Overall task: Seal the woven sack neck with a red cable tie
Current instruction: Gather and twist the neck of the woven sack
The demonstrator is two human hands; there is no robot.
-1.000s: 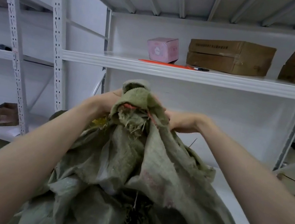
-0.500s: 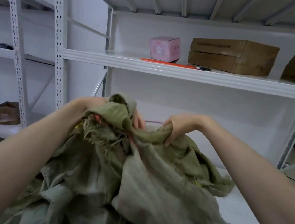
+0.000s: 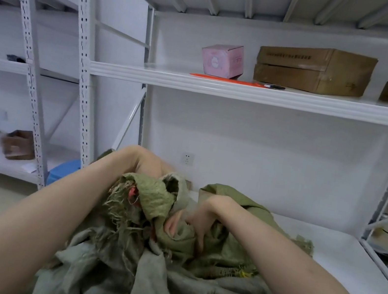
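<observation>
A crumpled green woven sack (image 3: 164,279) lies low in front of me against the bottom shelf. My left hand (image 3: 145,164) grips the gathered, frayed neck from behind; most of its fingers are hidden by the fabric. A bit of red, apparently a red cable tie (image 3: 132,192), shows among the frayed threads at the neck. My right hand (image 3: 200,220) has its fingers curled into a fold of the sack just right of the neck. More red cable ties (image 3: 225,79) lie on the middle shelf beside a black marker (image 3: 274,86).
White metal shelving (image 3: 262,94) stands ahead, holding a pink box (image 3: 222,60) and brown cartons (image 3: 313,69). The bottom shelf board (image 3: 335,262) runs to the right. A blue object (image 3: 64,170) sits by the rack post; a small carton (image 3: 18,144) sits on the left rack.
Both hands and the sack neck have dropped well down from chest height. The right hand has shifted from the sack's upper edge into a lower fold.
</observation>
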